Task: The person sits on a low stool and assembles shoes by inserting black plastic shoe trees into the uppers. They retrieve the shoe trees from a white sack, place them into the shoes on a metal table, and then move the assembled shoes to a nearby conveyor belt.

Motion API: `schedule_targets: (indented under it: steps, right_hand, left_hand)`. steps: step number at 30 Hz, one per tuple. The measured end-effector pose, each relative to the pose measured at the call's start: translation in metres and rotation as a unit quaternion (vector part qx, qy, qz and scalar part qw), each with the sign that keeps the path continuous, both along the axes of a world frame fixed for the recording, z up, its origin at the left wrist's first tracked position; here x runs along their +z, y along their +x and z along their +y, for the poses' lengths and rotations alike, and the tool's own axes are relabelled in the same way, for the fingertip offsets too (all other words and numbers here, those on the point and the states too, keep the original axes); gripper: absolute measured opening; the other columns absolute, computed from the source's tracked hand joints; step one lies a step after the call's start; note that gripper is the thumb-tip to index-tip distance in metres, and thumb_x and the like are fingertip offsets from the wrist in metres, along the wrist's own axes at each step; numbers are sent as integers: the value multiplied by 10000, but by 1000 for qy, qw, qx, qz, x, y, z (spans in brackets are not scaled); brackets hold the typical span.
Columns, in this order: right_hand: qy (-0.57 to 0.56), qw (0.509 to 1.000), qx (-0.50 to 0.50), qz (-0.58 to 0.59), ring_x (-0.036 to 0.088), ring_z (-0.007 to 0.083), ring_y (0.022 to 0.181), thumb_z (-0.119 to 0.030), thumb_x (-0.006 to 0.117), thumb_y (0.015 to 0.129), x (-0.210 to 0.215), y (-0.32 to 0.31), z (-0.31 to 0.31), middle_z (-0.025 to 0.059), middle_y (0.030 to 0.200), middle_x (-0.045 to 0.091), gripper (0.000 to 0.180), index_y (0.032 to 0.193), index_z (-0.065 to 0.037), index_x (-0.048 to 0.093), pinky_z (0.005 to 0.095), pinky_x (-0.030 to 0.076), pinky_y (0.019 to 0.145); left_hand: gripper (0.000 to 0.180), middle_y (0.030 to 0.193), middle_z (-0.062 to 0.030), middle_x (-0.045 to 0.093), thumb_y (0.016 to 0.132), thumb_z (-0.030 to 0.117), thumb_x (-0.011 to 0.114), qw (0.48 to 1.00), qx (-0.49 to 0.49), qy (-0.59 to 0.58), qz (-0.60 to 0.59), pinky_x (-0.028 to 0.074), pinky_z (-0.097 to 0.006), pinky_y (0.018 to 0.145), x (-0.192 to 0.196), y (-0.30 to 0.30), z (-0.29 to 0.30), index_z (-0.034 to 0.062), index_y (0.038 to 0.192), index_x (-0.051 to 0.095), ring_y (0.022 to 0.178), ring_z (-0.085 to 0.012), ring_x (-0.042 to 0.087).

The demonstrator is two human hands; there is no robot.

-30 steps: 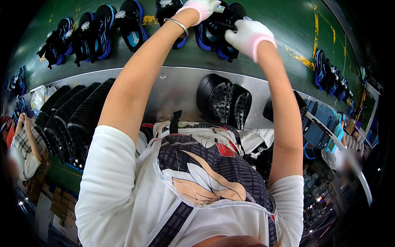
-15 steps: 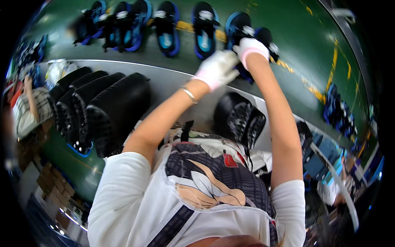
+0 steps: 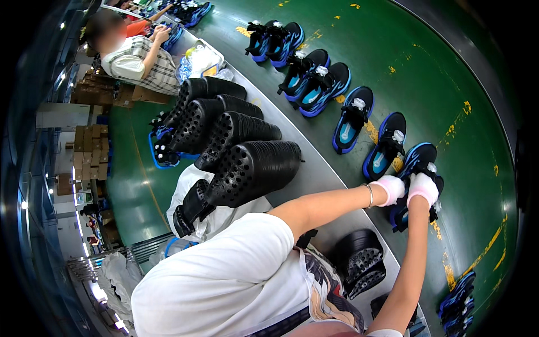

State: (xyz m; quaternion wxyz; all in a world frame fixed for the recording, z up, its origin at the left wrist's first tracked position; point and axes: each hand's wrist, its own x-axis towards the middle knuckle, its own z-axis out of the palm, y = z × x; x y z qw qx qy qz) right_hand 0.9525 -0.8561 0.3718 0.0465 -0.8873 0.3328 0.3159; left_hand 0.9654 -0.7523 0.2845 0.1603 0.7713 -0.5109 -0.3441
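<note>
"What's just changed on my feed?"

"The left hand (image 3: 393, 190), in a white knit glove with a pink cuff, is now close beside the right hand (image 3: 423, 187), gloved alike. Half a second ago it's blurred, its fingers spread. I judge the work is two-handed now."

"Are they gripping?"

"I can't tell; the fingers of both are mostly hidden from me."

"And the shoe?"

"The black shoe with blue trim and a white dial (image 3: 421, 151) lies partly under the right hand, on the glossy green surface with worn yellow marks (image 3: 387, 50)."

"What else differs?"

"My view is swung round: the row slants down the right, where earlier it runs across the top. The glossy black perforated forms (image 3: 258, 165) now sit nearer the middle of my view."
</note>
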Motion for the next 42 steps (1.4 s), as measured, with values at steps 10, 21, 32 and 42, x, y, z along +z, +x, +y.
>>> schedule_targets:
  steps: [10,21,32,42]
  right_hand:
    - [-14,997,62,-48,634,326,989,-396,495,904,-10,-9,-8,178,1044,662,379,1046,-97,679,406,488,854]
    - [98,891,-35,-443,604,326,849,-262,556,878,50,-178,38,125,896,636,178,939,-118,641,401,482,733]
    - [132,917,29,-376,559,307,940,-267,757,667,47,-287,136,92,1050,595,430,1028,-93,600,391,464,813]
    - [118,910,64,-392,561,327,930,-124,772,620,30,-295,148,113,1019,599,363,922,-63,579,419,452,820]
  left_hand:
    - [227,1005,-123,680,759,183,644,993,-5,118,-22,533,-392,768,26,5,-12,120,968,707,926,-303,657]
    - [340,1210,-141,533,856,241,588,974,4,-144,-175,455,-369,939,15,35,46,79,1154,574,1116,-316,524]
    - [314,1129,-122,587,841,258,604,955,144,-236,-106,453,-362,931,68,-13,118,101,1112,624,1028,-291,568]
    - [306,1023,-152,565,845,281,578,970,136,-203,2,467,-402,863,63,-58,119,90,1079,628,978,-340,561]
